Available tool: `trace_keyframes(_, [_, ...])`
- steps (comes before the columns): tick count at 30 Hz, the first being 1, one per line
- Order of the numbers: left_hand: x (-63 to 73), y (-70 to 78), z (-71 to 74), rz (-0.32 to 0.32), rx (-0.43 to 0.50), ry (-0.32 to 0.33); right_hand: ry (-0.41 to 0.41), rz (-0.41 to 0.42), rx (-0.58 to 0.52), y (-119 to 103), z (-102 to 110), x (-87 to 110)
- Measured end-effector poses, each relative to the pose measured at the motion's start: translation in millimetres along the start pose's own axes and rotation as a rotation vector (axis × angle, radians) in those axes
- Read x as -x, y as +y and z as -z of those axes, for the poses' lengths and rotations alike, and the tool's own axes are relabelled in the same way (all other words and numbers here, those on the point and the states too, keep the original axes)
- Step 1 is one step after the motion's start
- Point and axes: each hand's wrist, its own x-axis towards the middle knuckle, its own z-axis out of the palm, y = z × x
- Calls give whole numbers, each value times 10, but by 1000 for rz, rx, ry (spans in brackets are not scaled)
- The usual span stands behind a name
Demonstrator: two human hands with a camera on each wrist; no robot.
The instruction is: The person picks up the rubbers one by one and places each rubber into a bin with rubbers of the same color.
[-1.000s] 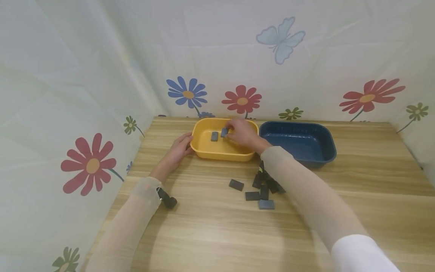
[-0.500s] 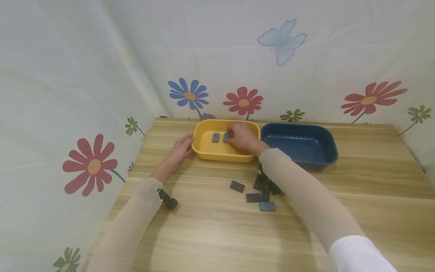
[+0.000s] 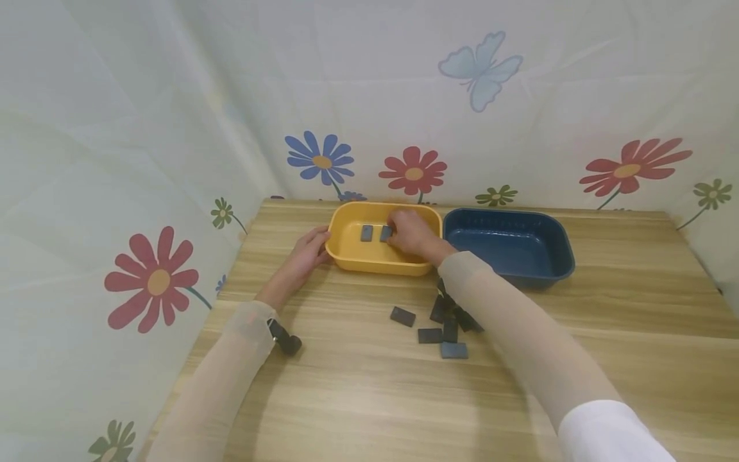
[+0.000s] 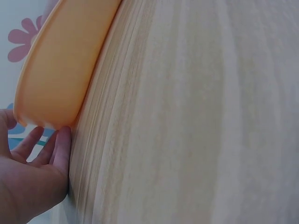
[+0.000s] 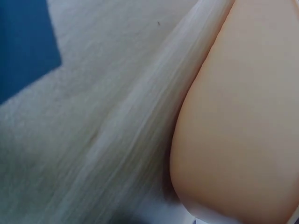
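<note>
On my feed the left hand (image 3: 306, 255) has its fingers loosely spread, tips against the left end of the yellow tray (image 3: 375, 265); they look to me more like a stop than a grip, presumably so the tray won't slide while the other side works. The right hand (image 3: 410, 231) is inside that tray, fingers bunched almost together at the right edge of a block (image 3: 384, 233); I read that as a pinch, though the knuckles cover part of it, and the right wrist view gives me no sight of them. Taking only that edge leaves the block's other side free, which I'd guess helps keep it square with the second block (image 3: 366, 233), lying parallel just left of those fingertips with a gap between. Right of the right fingers sits the blue tray (image 3: 519, 250). On the bench (image 3: 346, 398), nearer the person than those fingers and partly hidden by the sleeve (image 3: 514, 314), lies a dark pile (image 3: 450, 329) of more blocks, a stray block (image 3: 403, 316) to its left: close enough, I judge, for a short reach.
</note>
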Motion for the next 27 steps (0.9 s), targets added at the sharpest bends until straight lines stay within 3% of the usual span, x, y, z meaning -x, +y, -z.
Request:
trace_keyframes(6, [0, 1, -11, 2, 2, -4, -16, 0, 4, -4, 34, 29])
trace_keyframes(15, [2, 0, -11, -8, 18, 10, -217, 40, 37, -142, 410, 234])
trace_keyframes(20, [1, -2, -15, -10, 26, 5, -187, 109, 74, -144, 677, 413])
trace_keyframes(27, [-27, -24, 9, -8, 13, -9, -107, 188, -11, -79, 872, 824])
